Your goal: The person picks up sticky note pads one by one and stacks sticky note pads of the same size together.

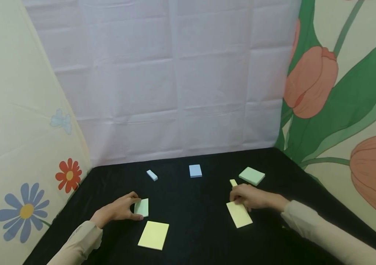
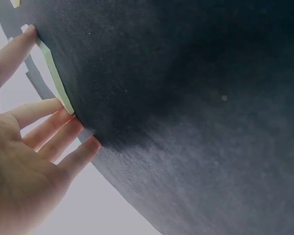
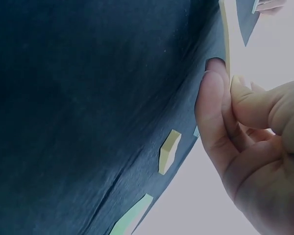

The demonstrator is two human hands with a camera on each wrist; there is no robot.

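Note:
My left hand [image 1: 118, 209] holds a small pale green sticky-note pad [image 1: 143, 208] by its opposite edges. In the left wrist view, the thumb is at one end of the green pad [image 2: 57, 81] and the fingertips at the other. Over on the right, my right hand [image 1: 250, 197] pinches a pale yellow oblong sticky-note pad [image 1: 240, 216] near its far end. The right wrist view shows the thumb and forefinger on this yellow pad [image 3: 233, 34], seen nearly edge-on. Just beyond the right knuckles lies a small yellow strip pad [image 1: 233, 182], partly hidden.
A square yellow pad [image 1: 153, 235] lies nearest me, left of centre. Farther back are a narrow light blue pad [image 1: 152, 175], a square blue pad [image 1: 195, 171] and a larger green pad [image 1: 252, 176]. The black-covered table [image 1: 188, 202] ends at a white cloth backdrop [image 1: 174, 81].

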